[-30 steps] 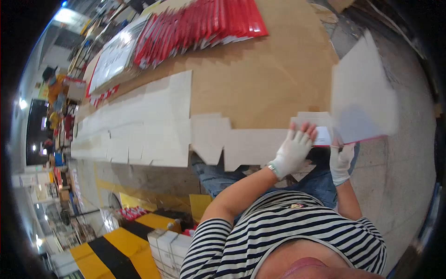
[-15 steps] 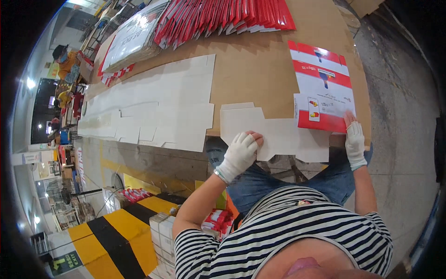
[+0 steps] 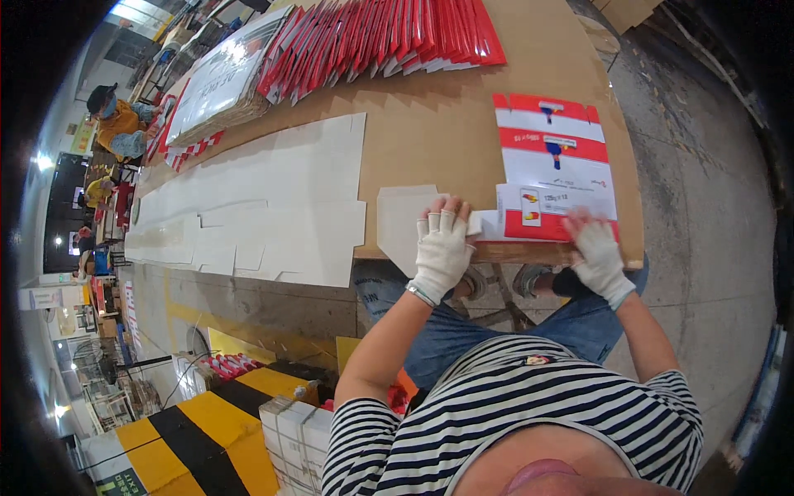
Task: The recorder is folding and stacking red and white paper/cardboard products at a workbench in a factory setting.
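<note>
Red-and-white carton blank (image 3: 556, 169) lies flat and printed side up on the brown cardboard table top (image 3: 430, 124), its near edge right at the table's front rim. It reaches away from the right hand toward the far side of the table.

White die-cut blank (image 3: 403, 221), plain side up, sits under and just left of the left hand, its lower corner hanging past the table edge. It touches the printed blank's left flap.

Further left of the left hand, a long spread of white flat blanks (image 3: 256, 211) overlaps in rows across the table. Beyond both hands, at the far side, a fanned row of red cartons (image 3: 380, 37) stands shingled.

Left hand (image 3: 441, 248), in a white fingerless glove, lies flat with fingers together and extended, pressing down on the white blank where it meets the printed one.

Right hand (image 3: 597, 255), same glove, rests palm down on the near right corner of the printed blank, fingers slightly spread, bare fingertips on the red band.
</note>
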`<state>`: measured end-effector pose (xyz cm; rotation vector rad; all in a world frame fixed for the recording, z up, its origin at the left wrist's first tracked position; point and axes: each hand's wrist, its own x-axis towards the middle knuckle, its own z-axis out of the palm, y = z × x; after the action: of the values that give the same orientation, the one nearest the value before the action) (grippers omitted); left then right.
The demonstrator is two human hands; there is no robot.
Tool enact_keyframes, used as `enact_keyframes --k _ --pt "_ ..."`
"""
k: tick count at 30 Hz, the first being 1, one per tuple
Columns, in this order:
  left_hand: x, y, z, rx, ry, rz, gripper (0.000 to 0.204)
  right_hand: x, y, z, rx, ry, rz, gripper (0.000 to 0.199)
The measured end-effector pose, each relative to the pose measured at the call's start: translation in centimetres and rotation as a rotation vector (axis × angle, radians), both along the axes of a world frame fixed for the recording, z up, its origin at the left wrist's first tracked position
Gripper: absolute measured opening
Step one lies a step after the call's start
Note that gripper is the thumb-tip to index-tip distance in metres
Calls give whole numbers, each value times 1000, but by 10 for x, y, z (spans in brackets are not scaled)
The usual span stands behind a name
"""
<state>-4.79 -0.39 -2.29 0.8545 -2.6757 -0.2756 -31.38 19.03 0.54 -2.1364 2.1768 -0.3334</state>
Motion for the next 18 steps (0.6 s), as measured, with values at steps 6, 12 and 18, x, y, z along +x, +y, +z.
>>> enact_keyframes --k 6,12,18 --pt "17 14 42 127 -288 -147 103 32 -34 2 60 1 203 67" --pt "85 -4 30 -112 -274 240 110 37 -17 -3 73 14 147 66" --pt "49 -3 8 933 1036 405 112 38 -18 -1 56 -47 120 67"
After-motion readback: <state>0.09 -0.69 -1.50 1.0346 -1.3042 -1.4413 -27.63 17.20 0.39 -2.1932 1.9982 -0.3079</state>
